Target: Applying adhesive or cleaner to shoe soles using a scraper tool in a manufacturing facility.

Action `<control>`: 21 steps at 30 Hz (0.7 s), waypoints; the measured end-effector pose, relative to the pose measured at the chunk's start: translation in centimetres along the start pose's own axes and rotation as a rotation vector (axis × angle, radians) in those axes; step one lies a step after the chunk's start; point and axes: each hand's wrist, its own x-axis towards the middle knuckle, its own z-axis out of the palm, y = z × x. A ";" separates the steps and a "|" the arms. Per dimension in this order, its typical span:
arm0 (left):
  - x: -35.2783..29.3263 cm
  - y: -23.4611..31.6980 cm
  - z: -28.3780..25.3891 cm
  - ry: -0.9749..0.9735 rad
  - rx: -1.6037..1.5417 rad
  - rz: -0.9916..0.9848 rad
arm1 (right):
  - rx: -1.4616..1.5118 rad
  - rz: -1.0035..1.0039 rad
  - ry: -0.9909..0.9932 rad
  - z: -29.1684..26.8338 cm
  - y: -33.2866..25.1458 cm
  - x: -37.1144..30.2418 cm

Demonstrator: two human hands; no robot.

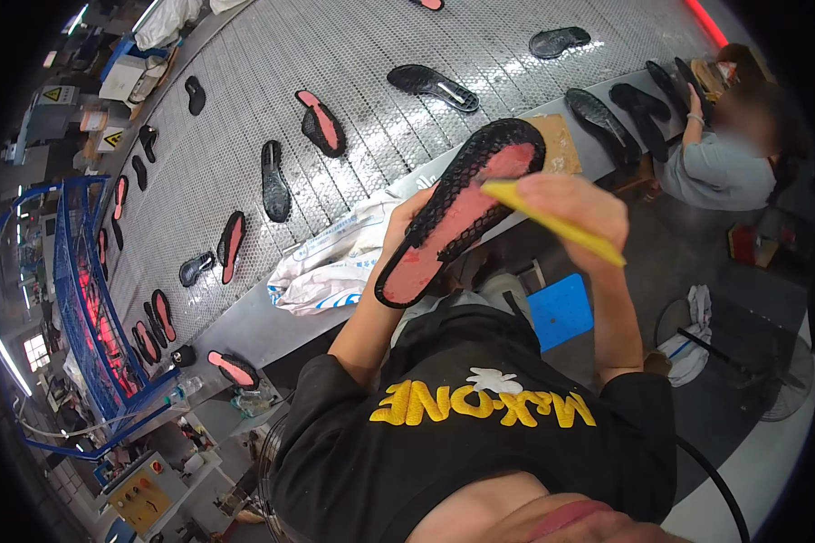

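Note:
A black shoe sole [457, 213] with a textured rim and a pink inner face is held up at a slant before my body. My left hand [406, 220] grips it from the left side, its fingers mostly hidden behind the sole. In my right hand [578, 215] is a long, flat yellow tool [557, 224], with fingers closed round it. The tool's upper left end lies over the pink face near the sole's middle; whether it touches cannot be made out.
A wide metal mesh conveyor [362, 54] carries several black and pink-faced soles. A crumpled white bag [321, 267] lies at its near edge, with a tan board [557, 143] behind the held sole. Another person [720, 167] works at the right. A blue stool [561, 312] stands below.

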 end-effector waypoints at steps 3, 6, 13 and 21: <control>-0.2 0.3 0.5 -0.114 -0.152 -0.027 | 0.075 0.200 0.219 0.3 0.0 -0.9; 0.5 0.9 1.0 -0.394 -0.469 -0.051 | 0.061 -0.090 -0.098 2.9 -2.0 -0.3; 1.8 1.2 1.0 -0.168 -0.553 -0.158 | 0.078 -0.048 -0.150 4.0 -2.4 -0.4; 2.9 -0.5 0.2 -0.239 -0.441 -0.148 | 0.275 0.312 0.146 3.9 -2.3 -1.5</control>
